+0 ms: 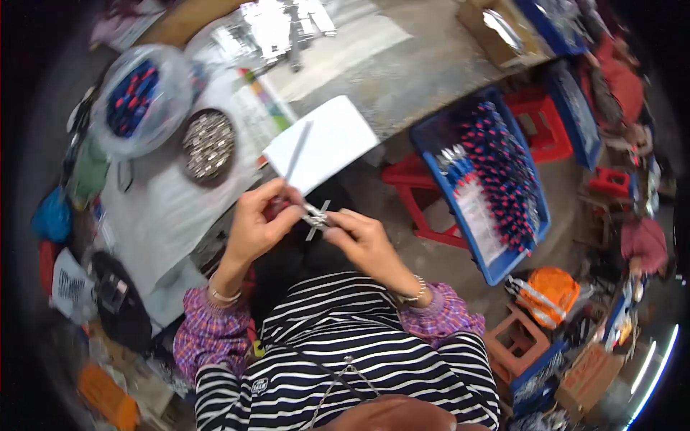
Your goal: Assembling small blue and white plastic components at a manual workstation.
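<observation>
In front of my chest, my two hands meet over small silvery metal parts [316, 216], some crossing each other. My left hand [262, 219] is closed, thumb against fingers, around something reddish. From it a long, thin grey strip [298, 152] sticks up over a white sheet or pad [330, 140]. Blur hides whether strip and reddish part are one tool. My right hand [363, 241] pinches the right end of the silvery parts between thumb and fingers. The fingers cover much of what they hold.
On the table at left stand a bowl of small metal parts [209, 146] and a clear tub [176, 79] with blue-and-red pieces. Shiny metal pieces [273, 32] lie farther back. At right, a blue tray [471, 248] of blue-and-red-handled tools rests by red stools [413, 179].
</observation>
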Motion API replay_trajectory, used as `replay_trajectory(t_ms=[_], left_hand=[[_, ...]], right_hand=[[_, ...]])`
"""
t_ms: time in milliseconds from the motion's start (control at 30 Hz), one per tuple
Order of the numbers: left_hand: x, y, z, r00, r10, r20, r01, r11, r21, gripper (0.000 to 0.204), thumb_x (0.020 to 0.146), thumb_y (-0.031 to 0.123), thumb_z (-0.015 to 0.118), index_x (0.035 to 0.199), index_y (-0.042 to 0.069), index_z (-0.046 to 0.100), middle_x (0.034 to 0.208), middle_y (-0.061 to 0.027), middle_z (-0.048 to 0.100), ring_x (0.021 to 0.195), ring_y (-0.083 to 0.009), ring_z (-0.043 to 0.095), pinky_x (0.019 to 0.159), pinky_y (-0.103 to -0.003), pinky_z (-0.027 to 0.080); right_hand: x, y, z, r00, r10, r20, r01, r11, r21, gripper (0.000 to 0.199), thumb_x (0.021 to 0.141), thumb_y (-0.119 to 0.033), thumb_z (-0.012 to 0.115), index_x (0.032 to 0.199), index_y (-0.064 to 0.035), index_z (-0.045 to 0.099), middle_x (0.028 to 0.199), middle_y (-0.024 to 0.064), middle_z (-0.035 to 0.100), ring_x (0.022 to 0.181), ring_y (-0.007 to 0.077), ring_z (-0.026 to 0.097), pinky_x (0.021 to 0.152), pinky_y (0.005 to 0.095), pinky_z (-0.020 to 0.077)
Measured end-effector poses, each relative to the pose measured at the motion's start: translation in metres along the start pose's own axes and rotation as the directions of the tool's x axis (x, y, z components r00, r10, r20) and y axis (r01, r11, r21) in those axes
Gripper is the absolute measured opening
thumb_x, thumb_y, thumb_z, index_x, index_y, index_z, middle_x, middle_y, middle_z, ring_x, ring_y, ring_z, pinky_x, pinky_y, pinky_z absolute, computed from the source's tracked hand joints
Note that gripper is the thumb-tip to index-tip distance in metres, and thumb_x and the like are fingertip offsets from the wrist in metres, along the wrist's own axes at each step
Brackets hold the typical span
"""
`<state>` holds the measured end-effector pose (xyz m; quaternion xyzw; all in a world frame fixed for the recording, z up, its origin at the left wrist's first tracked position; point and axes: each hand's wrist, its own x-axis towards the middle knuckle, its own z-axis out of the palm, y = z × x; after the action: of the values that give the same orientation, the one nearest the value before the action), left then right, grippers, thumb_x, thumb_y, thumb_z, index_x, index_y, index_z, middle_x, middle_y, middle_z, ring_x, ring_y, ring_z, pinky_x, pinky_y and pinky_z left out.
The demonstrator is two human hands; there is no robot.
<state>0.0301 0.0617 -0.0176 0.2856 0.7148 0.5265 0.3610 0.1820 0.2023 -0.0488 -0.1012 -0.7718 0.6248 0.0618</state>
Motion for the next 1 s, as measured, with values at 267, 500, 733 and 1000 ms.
replay_trajectory(t_ms=[267, 500, 733, 1000], left_hand=[[0.0, 0.002, 0.001, 0.995, -0.07, 0.075, 0.082, 0.981, -0.174, 0.012, 0.078, 0.001, 0.062, 0.089, -0.001, 0.058, 0.066, 0.0006, 0.055, 0.046, -0.0018, 0.045, 0.04, -0.017, 0.03], [-0.003, 0.006, 0.002, 0.987, -0.136, 0.087, 0.147, 0.979, -0.138, 0.02, 0.078, 0.005, 0.066, 0.095, -0.001, 0.059, 0.068, 0.0013, 0.057, 0.048, -0.0005, 0.043, 0.042, -0.017, 0.031], [-0.005, -0.003, 0.006, 0.993, -0.103, 0.053, 0.106, 0.993, -0.056, 0.015, 0.077, 0.006, 0.068, 0.088, -0.001, 0.061, 0.061, 0.0029, 0.055, 0.046, -0.0001, 0.043, 0.042, -0.016, 0.029], [-0.008, 0.005, 0.011, 0.998, -0.05, -0.043, 0.052, 0.997, 0.054, 0.014, 0.075, 0.008, 0.069, 0.084, 0.0, 0.062, 0.061, 0.0033, 0.055, 0.048, -0.0001, 0.042, 0.043, -0.017, 0.029]], right_hand=[[-0.006, -0.001, 0.006, 0.885, 0.33, 0.327, -0.464, 0.665, 0.585, 0.012, 0.091, -0.007, 0.051, 0.094, 0.0035, 0.055, 0.084, 0.0082, 0.061, 0.072, 0.0119, 0.059, 0.068, 0.0239, 0.0484], [-0.006, 0.004, 0.01, 0.901, 0.333, 0.277, -0.432, 0.647, 0.628, 0.019, 0.09, -0.005, 0.052, 0.105, 0.0057, 0.056, 0.09, 0.0124, 0.064, 0.077, 0.0151, 0.062, 0.072, 0.0255, 0.0501], [-0.008, 0.003, 0.013, 0.92, 0.3, 0.252, -0.392, 0.694, 0.604, 0.022, 0.086, 0.001, 0.055, 0.108, 0.0067, 0.055, 0.095, 0.0138, 0.064, 0.083, 0.017, 0.064, 0.077, 0.0267, 0.0511], [-0.008, -0.001, 0.01, 0.931, 0.274, 0.241, -0.363, 0.754, 0.547, 0.026, 0.084, 0.006, 0.055, 0.11, 0.0078, 0.054, 0.097, 0.014, 0.065, 0.088, 0.0178, 0.064, 0.079, 0.0264, 0.0508]])
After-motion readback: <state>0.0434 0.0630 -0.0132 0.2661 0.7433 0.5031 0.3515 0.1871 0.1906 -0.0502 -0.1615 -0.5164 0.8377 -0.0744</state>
